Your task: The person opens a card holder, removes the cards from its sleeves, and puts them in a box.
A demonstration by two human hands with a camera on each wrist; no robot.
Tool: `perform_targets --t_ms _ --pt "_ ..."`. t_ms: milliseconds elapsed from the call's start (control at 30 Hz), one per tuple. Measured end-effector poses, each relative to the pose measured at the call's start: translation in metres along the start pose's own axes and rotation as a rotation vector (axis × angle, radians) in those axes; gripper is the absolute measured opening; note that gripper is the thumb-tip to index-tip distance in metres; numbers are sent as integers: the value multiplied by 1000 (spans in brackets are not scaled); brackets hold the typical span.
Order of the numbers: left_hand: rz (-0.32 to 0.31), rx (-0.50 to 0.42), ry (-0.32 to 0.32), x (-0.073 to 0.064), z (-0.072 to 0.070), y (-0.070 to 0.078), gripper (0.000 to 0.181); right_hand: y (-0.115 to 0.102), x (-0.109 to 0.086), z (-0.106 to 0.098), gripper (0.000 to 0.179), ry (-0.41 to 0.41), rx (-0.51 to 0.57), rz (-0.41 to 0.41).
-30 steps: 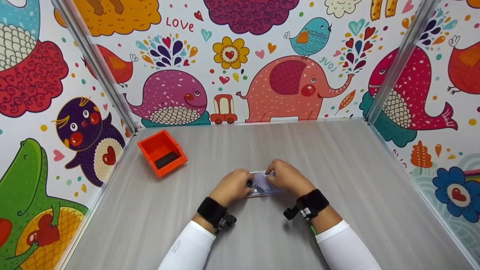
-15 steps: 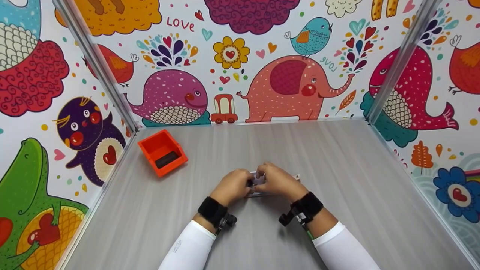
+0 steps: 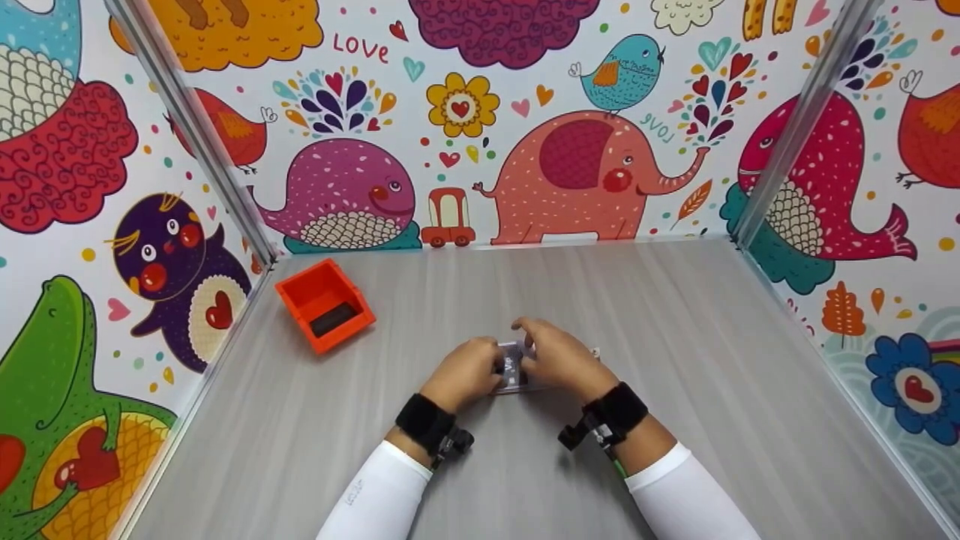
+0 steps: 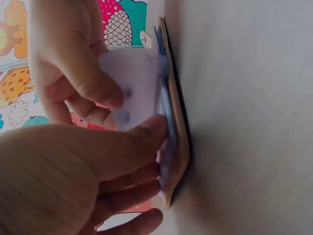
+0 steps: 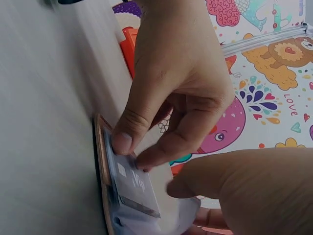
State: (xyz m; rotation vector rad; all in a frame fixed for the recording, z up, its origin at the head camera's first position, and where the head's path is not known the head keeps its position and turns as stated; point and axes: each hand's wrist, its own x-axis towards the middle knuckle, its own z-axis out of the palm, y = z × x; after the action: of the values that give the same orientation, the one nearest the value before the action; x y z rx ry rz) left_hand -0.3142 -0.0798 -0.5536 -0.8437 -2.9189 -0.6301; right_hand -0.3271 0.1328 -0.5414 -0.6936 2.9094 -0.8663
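A thin card holder (image 4: 182,142) with a brown cover and clear plastic pages stands close over the table between both hands. Under one page shows a grey card (image 5: 133,178) marked "Vip". My left hand (image 3: 463,370) grips the holder's left end; in the right wrist view its thumb (image 5: 122,142) presses beside the card. At the right side, my right hand (image 3: 566,360) pinches a translucent plastic page (image 4: 137,73), raised away from the cover. The head view hides much of the holder behind the hands.
An orange bin (image 3: 294,300) sits at the back left of the grey table (image 3: 517,465), with a dark rectangular block (image 3: 334,319) inside. Walls printed with cartoon animals border the table's back and sides.
My right hand has moved left over the holder, and its index finger has lifted. The grey "Vip" card has come into view, while my left hand stays at the left end.
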Motion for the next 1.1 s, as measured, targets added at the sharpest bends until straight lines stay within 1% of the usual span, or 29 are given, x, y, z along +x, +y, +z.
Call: perform_targets --t_ms 100,267,333,433,600,700,800,900,967,1033,1100 --pt "-7 8 -1 1 1 0 18 2 1 -3 62 33 -15 42" --pt "0 23 2 1 3 0 21 10 2 -4 57 141 -97 54" --pt "6 34 1 1 3 0 21 15 1 -4 55 164 -124 61" --pt "7 50 0 1 3 -1 21 22 0 -3 56 155 -123 93" --pt "-5 56 -5 1 2 1 21 29 0 -3 58 108 -94 142" --pt "-7 61 0 1 2 1 21 31 0 -3 58 88 -85 155" --pt "-17 66 0 0 1 3 21 32 0 -2 55 90 -86 160" --pt "-27 74 -3 0 2 3 21 30 0 -2 49 101 -96 155" --pt "-31 75 -5 0 2 4 20 29 1 -1 40 97 -96 147" --pt "-37 78 -7 0 2 4 18 26 1 -1 32 80 -86 125" --pt "-43 82 -10 -1 2 4 17 24 2 1 23 61 -68 85"
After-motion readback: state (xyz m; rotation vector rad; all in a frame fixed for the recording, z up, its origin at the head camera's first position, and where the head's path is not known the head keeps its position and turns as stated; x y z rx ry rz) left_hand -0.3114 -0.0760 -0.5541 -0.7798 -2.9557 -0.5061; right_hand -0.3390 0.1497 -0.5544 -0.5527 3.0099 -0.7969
